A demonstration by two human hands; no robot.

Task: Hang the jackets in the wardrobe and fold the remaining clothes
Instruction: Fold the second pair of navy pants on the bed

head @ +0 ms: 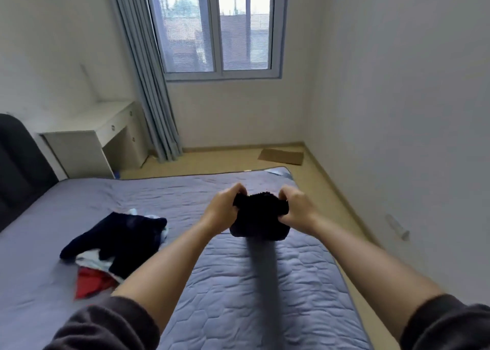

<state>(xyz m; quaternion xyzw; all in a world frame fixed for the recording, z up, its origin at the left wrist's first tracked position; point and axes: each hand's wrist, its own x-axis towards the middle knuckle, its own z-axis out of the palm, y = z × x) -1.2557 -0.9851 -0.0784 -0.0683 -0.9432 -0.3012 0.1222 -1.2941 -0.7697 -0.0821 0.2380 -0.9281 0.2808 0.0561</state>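
Note:
Both my hands hold a black fuzzy garment [258,218] up above the bed. My left hand [225,206] grips its left upper edge and my right hand [295,206] grips its right upper edge. A blurred dark strip of it hangs down toward me over the mattress. On the left part of the bed lies a pile of clothes [119,241]: a dark navy piece on top, white and light blue cloth under it, and a red piece [91,280] at its near side.
The bed [238,283] has a grey-purple quilted cover and a dark headboard [18,164] at the left. A white desk [87,140] and grey curtains [156,105] stand by the window. Cardboard [281,156] lies on the wooden floor by the far wall.

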